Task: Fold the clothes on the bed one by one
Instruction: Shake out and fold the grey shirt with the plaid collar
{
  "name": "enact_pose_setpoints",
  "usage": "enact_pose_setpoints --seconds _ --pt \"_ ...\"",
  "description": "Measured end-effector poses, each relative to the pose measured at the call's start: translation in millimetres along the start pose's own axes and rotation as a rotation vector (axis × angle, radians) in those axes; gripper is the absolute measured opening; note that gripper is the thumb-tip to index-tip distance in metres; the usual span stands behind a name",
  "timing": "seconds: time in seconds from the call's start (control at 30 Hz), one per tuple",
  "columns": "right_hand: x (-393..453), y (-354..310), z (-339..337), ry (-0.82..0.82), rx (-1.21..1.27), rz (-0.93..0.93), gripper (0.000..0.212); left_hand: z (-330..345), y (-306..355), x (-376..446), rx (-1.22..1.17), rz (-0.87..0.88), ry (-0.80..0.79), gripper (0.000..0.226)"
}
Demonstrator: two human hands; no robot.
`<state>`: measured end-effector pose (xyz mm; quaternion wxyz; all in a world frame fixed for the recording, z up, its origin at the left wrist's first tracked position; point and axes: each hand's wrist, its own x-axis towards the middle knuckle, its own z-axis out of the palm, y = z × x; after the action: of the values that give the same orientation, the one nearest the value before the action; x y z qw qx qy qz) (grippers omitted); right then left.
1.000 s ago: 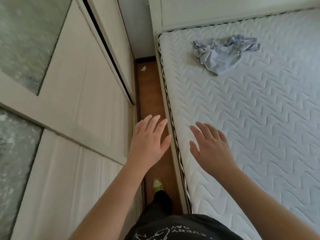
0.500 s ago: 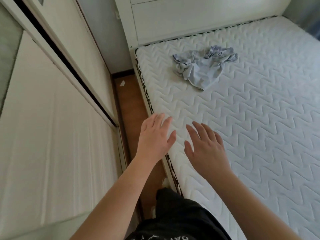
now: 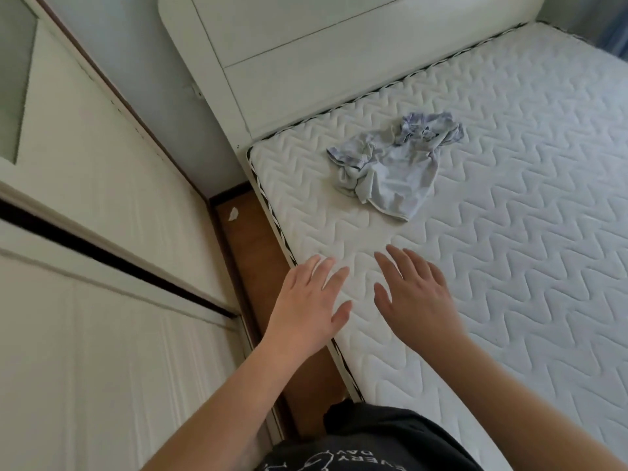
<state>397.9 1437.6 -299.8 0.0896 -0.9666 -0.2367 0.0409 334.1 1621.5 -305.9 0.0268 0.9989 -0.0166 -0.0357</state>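
A crumpled pale grey-blue garment lies on the white quilted mattress, near its head end and left side. My left hand is stretched out with straight fingers over the mattress's left edge. My right hand is beside it, fingers spread, above the mattress surface. Both hands are empty and well short of the garment, which lies beyond their fingertips.
A white headboard stands behind the mattress. White wardrobe doors run along the left. Between them and the bed is a narrow strip of brown floor with a small white scrap on it.
The view has swung right and up toward the head of the bed. Both hands have moved forward and right, from over the floor gap and mattress edge to over the mattress, closer to the garment.
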Motion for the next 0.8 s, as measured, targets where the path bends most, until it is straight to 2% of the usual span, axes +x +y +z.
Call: enact_pose_setpoints --seconds 0.17,0.4,0.63,0.8 --pt "54 0 -3 0.006 -0.008 0.022 0.052 -7 -26 44 -0.010 -0.001 -0.024 0.057" --pt "108 3 0 -0.007 -0.021 0.121 0.054 -8 -69 119 -0.004 0.106 -0.049 0.059" --pt "175 -13 12 0.059 -0.044 0.312 0.050 3 -126 213 -0.035 0.270 -0.042 0.057" --pt "229 -46 28 0.008 -0.021 0.473 0.054 8 -180 280 -0.038 0.411 -0.088 0.058"
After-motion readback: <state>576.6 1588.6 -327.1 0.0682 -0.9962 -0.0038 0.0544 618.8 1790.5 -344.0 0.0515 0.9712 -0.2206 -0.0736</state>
